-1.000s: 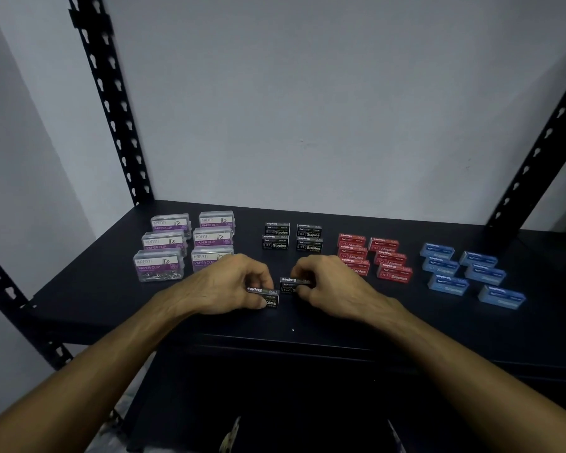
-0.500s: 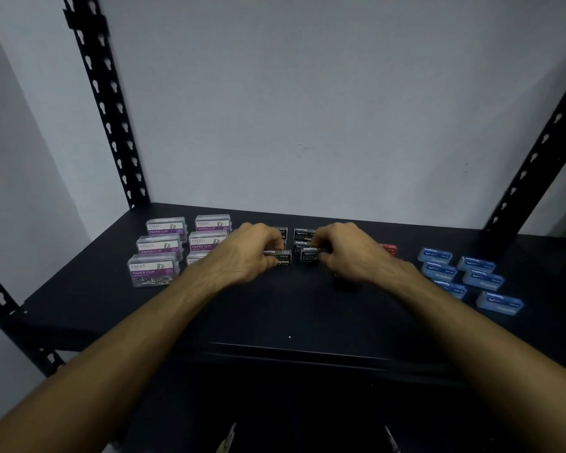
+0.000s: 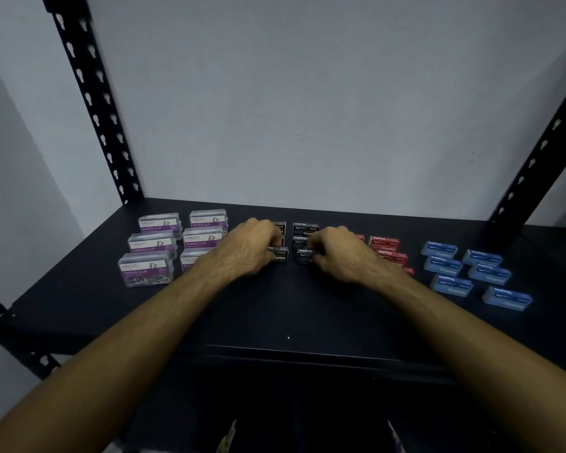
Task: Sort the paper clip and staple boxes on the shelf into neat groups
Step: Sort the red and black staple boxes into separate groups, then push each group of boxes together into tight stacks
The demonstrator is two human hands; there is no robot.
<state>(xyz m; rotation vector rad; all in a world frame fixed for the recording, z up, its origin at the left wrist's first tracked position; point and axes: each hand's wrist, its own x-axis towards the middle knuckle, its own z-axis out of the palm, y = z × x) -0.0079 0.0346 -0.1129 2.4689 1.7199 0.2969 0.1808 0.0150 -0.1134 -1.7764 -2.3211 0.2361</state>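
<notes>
On the black shelf [image 3: 275, 308] lie four groups of small boxes. Clear paper clip boxes with purple labels [image 3: 152, 243] sit at the left in two columns. Black staple boxes [image 3: 304, 228] stand in the middle, red staple boxes [image 3: 384, 243] right of them, blue staple boxes [image 3: 443, 266] at the far right. My left hand [image 3: 249, 248] grips a black staple box [image 3: 280, 255] at the front of the left black column. My right hand [image 3: 339, 253] grips another black staple box [image 3: 304, 258] at the front of the right black column. Both boxes rest on the shelf.
Black slotted uprights rise at the back left [image 3: 92, 103] and back right [image 3: 543, 148] before a white wall. The shelf's front edge [image 3: 291, 349] runs below my hands. Bare shelf surface lies between the boxes and that edge.
Both hands carried their black staple boxes from near the front edge back to the black group, and now hold them down at the front of its two columns.
</notes>
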